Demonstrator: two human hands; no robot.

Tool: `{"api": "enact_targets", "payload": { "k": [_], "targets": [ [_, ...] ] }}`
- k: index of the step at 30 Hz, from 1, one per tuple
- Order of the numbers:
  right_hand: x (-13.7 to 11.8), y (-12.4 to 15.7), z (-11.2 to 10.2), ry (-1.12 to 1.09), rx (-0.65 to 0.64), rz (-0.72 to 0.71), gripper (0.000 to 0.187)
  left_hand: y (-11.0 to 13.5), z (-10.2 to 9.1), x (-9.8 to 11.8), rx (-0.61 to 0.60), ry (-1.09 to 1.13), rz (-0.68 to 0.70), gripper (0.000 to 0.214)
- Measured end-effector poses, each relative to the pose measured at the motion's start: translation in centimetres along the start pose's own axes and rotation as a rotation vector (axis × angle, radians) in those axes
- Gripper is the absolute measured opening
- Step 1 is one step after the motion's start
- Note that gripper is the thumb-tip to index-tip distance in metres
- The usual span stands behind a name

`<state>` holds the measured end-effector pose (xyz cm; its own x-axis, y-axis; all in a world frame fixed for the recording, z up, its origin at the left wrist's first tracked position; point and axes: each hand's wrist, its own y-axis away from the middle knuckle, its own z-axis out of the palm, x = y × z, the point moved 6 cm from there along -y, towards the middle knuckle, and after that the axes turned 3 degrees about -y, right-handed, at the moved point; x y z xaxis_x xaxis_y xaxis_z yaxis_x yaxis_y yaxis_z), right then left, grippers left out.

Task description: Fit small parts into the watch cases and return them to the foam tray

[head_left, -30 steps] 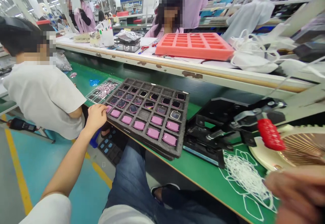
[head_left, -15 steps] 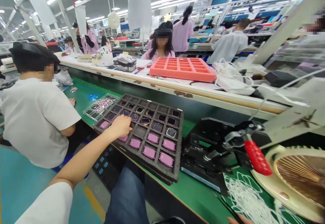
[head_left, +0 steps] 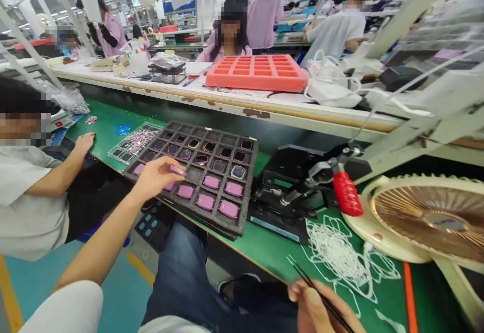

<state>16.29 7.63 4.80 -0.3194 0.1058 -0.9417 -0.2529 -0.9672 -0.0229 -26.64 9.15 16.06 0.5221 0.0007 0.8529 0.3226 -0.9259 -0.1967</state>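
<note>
My left hand [head_left: 158,176] pinches a purple watch case [head_left: 177,170] just above a dark foam tray [head_left: 242,222]. Square pockets divide the tray. Purple cases [head_left: 205,202] lie in its near pockets, while dark-faced watch pieces [head_left: 220,165] fill several farther ones. At the lower right, my right hand [head_left: 317,300] is closed around black tweezers [head_left: 308,278], whose thin tips point up and left over the bench edge.
Right of the tray stands a black clamp fixture with a red handle [head_left: 347,194]. Beyond it are tangled white cord [head_left: 336,252] and a fan [head_left: 434,217]. A clear parts tray [head_left: 123,155] and a co-worker's hand [head_left: 85,141] are left. An orange foam tray [head_left: 257,82] sits on the shelf.
My left hand has lifted a purple watch case out of the foam tray. My right hand and the tweezers have come farther into view as the camera tilted down and turned right.
</note>
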Motion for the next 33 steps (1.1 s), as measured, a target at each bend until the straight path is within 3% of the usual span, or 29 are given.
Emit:
{"api": "enact_targets", "payload": {
  "k": [3, 5, 8, 12, 14, 18, 20, 23, 29, 33],
  "targets": [
    [-1.2, 1.0, 2.6, -0.08, -0.234, -0.087, 0.011, 4.6, 5.2, 2.9, -0.118, 0.424, -0.031, 0.028],
    [-2.4, 1.5, 4.4, -0.109, -0.318, -0.123, 0.011, 7.2, 9.3, 4.3, -0.248, 0.673, -0.124, 0.032],
    [-4.3, 1.8, 5.8, -0.083, -0.338, -0.185, 0.02, 9.6, 14.6, 5.6, -0.377, 0.886, -0.282, 0.049],
    [-5.8, 2.2, 5.3, -0.018, -0.292, -0.249, 0.025, 10.4, 18.9, 6.9, -0.447, 1.027, -0.421, 0.034],
    [-5.8, 2.4, 4.6, -0.013, -0.278, -0.259, 0.025, 10.7, 20.1, 7.5, -0.497, 1.067, -0.472, 0.029],
    [-5.5, 2.5, 3.8, -0.051, -0.24, -0.271, 0.025, 11.7, 21.5, 8.2, -0.573, 1.144, -0.532, 0.043],
    [-5.5, 2.5, 3.9, -0.075, -0.226, -0.273, 0.025, 12.1, 22.2, 8.2, -0.578, 1.153, -0.548, 0.038],
    [-5.0, 2.4, 4.3, -0.064, -0.217, -0.253, 0.02, 12.3, 23.2, 7.4, -0.516, 1.141, -0.576, 0.028],
    [-0.8, 2.5, 2.8, -0.096, -0.04, -0.082, 0.015, 12.3, 25.0, 5.0, -0.33, 1.09, -0.619, 0.043],
    [1.2, 3.4, 1.6, -0.115, 0.026, 0.002, 0.016, 13.5, 26.0, 5.3, -0.288, 1.031, -0.643, 0.047]
  ]
}}
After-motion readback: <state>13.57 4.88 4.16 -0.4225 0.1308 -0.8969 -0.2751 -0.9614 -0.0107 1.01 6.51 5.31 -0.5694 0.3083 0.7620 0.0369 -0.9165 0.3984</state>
